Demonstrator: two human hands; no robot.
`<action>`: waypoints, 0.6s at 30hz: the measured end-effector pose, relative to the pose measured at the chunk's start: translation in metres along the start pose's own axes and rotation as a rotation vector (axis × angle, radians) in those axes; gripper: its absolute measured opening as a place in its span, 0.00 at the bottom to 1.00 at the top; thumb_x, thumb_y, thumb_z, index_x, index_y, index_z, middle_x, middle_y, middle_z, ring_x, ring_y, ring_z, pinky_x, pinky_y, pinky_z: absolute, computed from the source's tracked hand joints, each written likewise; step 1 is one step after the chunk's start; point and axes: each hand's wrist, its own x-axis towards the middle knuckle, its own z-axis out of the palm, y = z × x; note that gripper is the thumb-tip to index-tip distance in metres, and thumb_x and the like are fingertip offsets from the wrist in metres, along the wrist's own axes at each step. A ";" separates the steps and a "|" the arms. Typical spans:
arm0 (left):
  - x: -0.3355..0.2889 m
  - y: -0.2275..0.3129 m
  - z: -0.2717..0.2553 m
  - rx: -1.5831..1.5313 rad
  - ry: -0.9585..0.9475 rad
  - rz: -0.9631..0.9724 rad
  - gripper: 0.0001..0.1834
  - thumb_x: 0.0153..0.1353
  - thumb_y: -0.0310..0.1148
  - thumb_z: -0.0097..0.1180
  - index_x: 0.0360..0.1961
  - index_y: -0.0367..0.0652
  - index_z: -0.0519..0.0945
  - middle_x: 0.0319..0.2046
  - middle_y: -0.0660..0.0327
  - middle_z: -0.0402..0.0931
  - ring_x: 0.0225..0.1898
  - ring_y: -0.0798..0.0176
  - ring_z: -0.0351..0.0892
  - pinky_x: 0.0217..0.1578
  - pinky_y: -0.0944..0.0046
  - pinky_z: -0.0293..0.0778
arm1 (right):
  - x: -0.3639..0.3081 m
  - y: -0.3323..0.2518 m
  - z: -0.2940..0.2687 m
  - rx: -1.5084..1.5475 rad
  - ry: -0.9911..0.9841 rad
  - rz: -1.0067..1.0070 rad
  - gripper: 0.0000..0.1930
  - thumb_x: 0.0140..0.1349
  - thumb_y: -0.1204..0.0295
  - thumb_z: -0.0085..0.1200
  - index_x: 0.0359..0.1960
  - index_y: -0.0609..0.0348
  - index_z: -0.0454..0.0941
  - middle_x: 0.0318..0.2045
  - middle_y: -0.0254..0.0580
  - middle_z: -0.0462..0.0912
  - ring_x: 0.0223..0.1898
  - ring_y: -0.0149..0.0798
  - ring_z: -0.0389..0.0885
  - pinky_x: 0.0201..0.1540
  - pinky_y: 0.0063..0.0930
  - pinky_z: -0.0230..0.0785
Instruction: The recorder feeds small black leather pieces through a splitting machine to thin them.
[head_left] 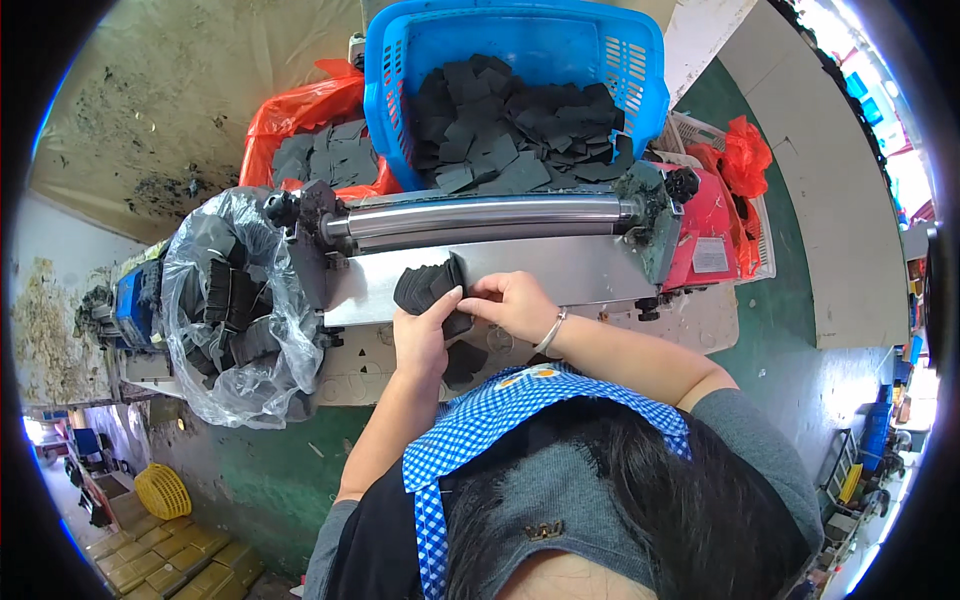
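My left hand [422, 338] is closed round a fanned stack of thin black pieces [424, 284], its thumb lying along the stack's near side. At the stack's right edge, my right hand [518, 308] pinches a black piece between thumb and fingers; how many pieces it grips is hidden. Both hands are over the flat metal feed plate [590, 268] of a roller machine, just in front of its shiny steel rollers [485, 218]. A few loose black pieces [464, 364] lie below my hands, close to the checked apron.
Behind the rollers stands a blue plastic basket [515, 18] heaped with black pieces. A red bag [300, 100] with more pieces sits left of it. A clear plastic bag [190, 395] of stacked pieces is beside the machine, whose red housing [705, 235] is at right.
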 end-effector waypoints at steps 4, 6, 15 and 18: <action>0.003 -0.003 -0.002 -0.015 0.026 0.092 0.11 0.50 0.21 0.60 0.37 0.34 0.77 0.34 0.60 0.77 0.33 0.67 0.77 0.37 0.67 0.74 | 0.007 0.000 -0.013 0.492 0.045 0.374 0.13 0.62 0.67 0.52 0.37 0.67 0.76 0.26 0.42 0.80 0.25 0.30 0.80 0.27 0.18 0.73; 0.002 0.001 -0.003 0.017 0.039 0.114 0.11 0.50 0.20 0.60 0.37 0.35 0.77 0.34 0.61 0.77 0.34 0.66 0.77 0.38 0.66 0.74 | 0.015 0.006 -0.030 0.530 0.178 0.431 0.12 0.62 0.67 0.51 0.35 0.67 0.75 0.25 0.42 0.80 0.24 0.31 0.80 0.26 0.18 0.73; 0.000 -0.004 0.002 -0.073 0.006 0.028 0.11 0.51 0.20 0.59 0.37 0.36 0.77 0.35 0.61 0.76 0.35 0.68 0.76 0.38 0.67 0.73 | -0.001 -0.008 -0.001 0.025 0.020 0.047 0.15 0.59 0.65 0.54 0.40 0.67 0.78 0.27 0.43 0.81 0.25 0.30 0.80 0.28 0.22 0.72; 0.001 -0.002 -0.001 -0.115 -0.014 -0.018 0.13 0.51 0.19 0.57 0.40 0.37 0.74 0.35 0.60 0.76 0.35 0.65 0.77 0.38 0.66 0.74 | 0.004 0.003 -0.011 0.386 0.092 0.318 0.14 0.60 0.66 0.53 0.37 0.69 0.77 0.28 0.46 0.81 0.24 0.32 0.81 0.26 0.21 0.73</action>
